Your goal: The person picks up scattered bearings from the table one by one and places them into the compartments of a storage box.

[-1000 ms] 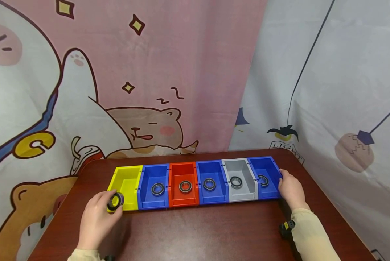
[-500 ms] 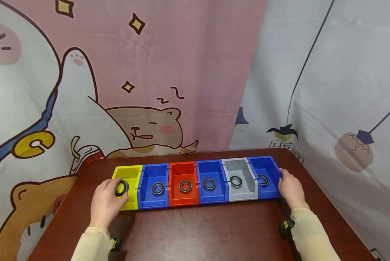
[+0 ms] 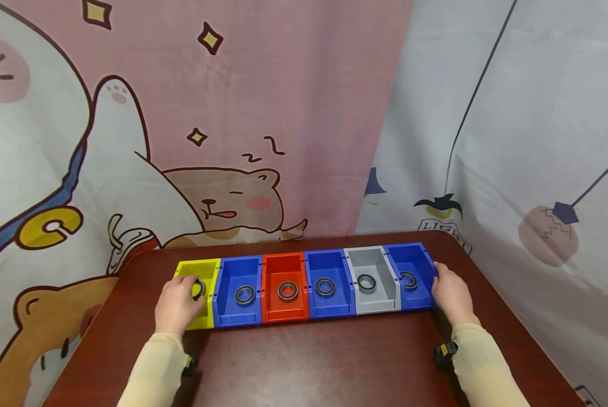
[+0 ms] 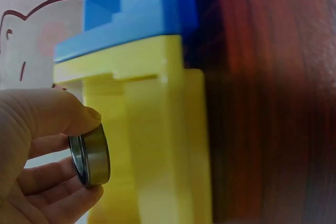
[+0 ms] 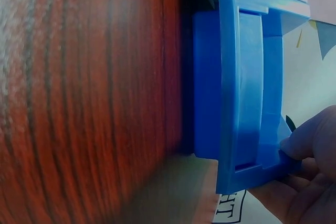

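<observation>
Between thumb and fingers my left hand [image 3: 177,305] pinches a ring-shaped metal bearing [image 4: 95,156], held upright on its edge at the mouth of the yellow bin [image 3: 208,308]. On the far right, my right hand [image 3: 453,291] grips the outer side wall of the end blue bin [image 3: 418,260], thumb on the inside in the right wrist view. One bearing lies flat in each of the other bins: the left blue bin's bearing [image 3: 245,295], the red bin's [image 3: 287,291], the middle blue bin's [image 3: 325,287], the grey bin's [image 3: 366,284] and the end blue bin's [image 3: 408,280].
The bins stand side by side in one row on a dark red-brown wooden table [image 3: 304,362]. Behind the table's back edge hangs a printed cloth [image 3: 334,113]. A small black device [image 3: 444,355] is strapped at the right wrist.
My left hand has moved right and forward with the bearing, from the yellow bin's front left corner to over its opening. The right hand has stayed on the end blue bin.
</observation>
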The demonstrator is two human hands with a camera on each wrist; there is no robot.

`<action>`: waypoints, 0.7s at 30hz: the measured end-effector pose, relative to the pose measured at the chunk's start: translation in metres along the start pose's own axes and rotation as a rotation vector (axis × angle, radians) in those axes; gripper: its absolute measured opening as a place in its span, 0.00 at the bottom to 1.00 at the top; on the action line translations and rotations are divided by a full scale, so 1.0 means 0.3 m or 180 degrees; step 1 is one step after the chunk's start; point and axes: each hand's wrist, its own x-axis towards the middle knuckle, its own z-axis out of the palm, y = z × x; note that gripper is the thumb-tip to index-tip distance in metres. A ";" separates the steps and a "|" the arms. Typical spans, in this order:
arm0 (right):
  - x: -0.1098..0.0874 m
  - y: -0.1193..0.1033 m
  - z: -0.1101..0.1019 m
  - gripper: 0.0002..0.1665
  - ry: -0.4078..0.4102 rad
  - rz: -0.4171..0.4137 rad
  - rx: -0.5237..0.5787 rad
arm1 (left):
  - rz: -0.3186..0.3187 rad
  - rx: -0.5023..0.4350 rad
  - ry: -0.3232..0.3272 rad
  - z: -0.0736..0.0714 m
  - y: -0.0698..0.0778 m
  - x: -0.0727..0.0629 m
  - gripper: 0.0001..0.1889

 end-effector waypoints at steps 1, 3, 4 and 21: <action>0.000 0.000 0.001 0.27 0.0006 -0.0006 0.0001 | -0.0009 0.0016 -0.0051 0.006 -0.003 0.003 0.26; 0.001 0.000 0.003 0.27 0.0015 -0.0009 0.0004 | -0.0018 0.0063 -0.0140 0.018 -0.007 0.008 0.26; 0.001 0.000 0.004 0.27 0.0019 -0.0005 0.0006 | -0.0021 0.0081 -0.0173 0.024 -0.010 0.011 0.26; 0.000 0.000 0.006 0.27 0.0017 0.0010 0.0026 | 0.0156 0.0334 -0.0594 0.092 -0.055 0.043 0.17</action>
